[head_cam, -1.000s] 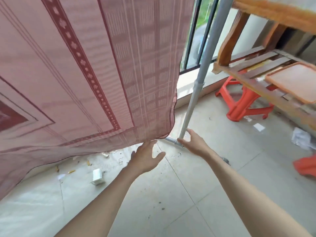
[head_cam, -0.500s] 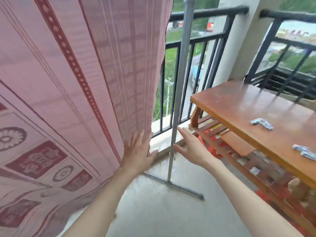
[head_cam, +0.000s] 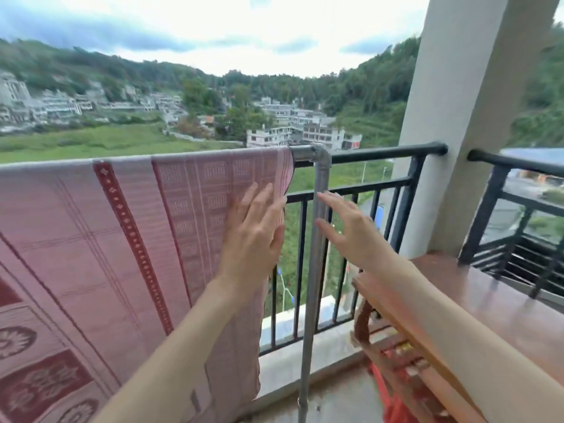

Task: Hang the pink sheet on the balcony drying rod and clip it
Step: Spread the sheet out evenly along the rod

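Left hand (head_cam: 254,230) is flat on the cloth, fingers spread and lying together against the hanging face of the sheet (head_cam: 100,239), close to its right edge, thumb tucked round toward that edge. It grips nothing; it presses and smooths. Right hand (head_cam: 348,230) is at three o'clock from it, open, fingers fanned, in the air just beside the upright pole (head_cam: 317,245) of the rack. Whether the fingertips touch the pole, I cannot tell.

So the hanging looks done and this reads as the straightening step. The sheet is draped over the rod (head_cam: 302,152), which runs off to nine o'clock under the cloth, with only its bare end and elbow joint showing at twelve o'clock from the hands. No clip is on the sheet in this view, and neither hand carries one.

Next move, as I judge it: fetch a clip and pinch it over cloth and rod together near that right end. The table (head_cam: 503,300) sits at four o'clock, but no clips show on the part in view.

The sheet itself: pale pink, woven with fine check panels, dark red diamond bands running down it, and red floral blocks at seven o'clock. It hangs fairly flat, right edge curling slightly near the top, its lower part dropping out of frame. Behind it, at one o'clock, the black railing (head_cam: 381,154).
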